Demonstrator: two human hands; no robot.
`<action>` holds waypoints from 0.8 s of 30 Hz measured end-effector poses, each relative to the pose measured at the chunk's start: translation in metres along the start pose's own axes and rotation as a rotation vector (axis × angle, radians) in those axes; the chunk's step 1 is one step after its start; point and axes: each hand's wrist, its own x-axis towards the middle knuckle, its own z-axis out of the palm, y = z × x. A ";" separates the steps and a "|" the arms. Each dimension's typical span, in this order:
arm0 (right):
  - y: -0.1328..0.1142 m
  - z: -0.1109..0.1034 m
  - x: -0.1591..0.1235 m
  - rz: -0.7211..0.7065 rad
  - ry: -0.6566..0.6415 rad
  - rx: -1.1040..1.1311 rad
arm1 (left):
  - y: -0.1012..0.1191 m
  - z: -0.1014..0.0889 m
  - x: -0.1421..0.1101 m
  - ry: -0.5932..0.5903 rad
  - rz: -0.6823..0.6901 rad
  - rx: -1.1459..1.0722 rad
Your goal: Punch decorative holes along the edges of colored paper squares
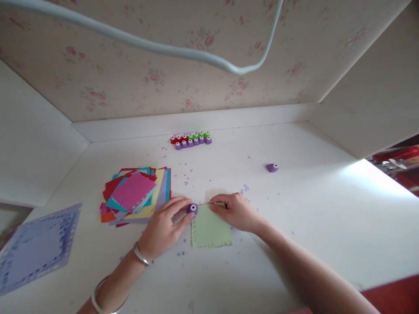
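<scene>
A light green paper square [211, 230] with punched scalloped edges lies on the white table [294, 226] in front of me. My left hand [163, 226] has its fingers closed around a small purple paper punch [192, 209] sitting at the paper's top left corner. My right hand [235, 211] pinches the paper's top edge and holds it flat.
A stack of coloured paper squares [135, 194] lies just left of my hands. A row of small red, green and purple punches [190, 139] stands at the back. Another purple punch [272, 167] sits to the right. A lilac punched sheet [36, 248] lies far left. Purple paper bits are scattered about.
</scene>
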 end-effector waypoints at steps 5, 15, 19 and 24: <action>0.001 0.000 0.000 -0.006 0.005 -0.018 | 0.006 0.001 0.004 0.008 -0.022 -0.008; 0.002 -0.001 -0.001 -0.010 0.028 -0.014 | 0.005 0.004 0.005 -0.022 -0.009 -0.021; 0.002 0.000 0.000 -0.008 0.030 -0.026 | 0.005 0.003 0.005 -0.017 0.004 -0.012; 0.003 0.001 0.000 -0.016 0.034 -0.020 | 0.004 0.005 0.006 -0.013 -0.025 -0.020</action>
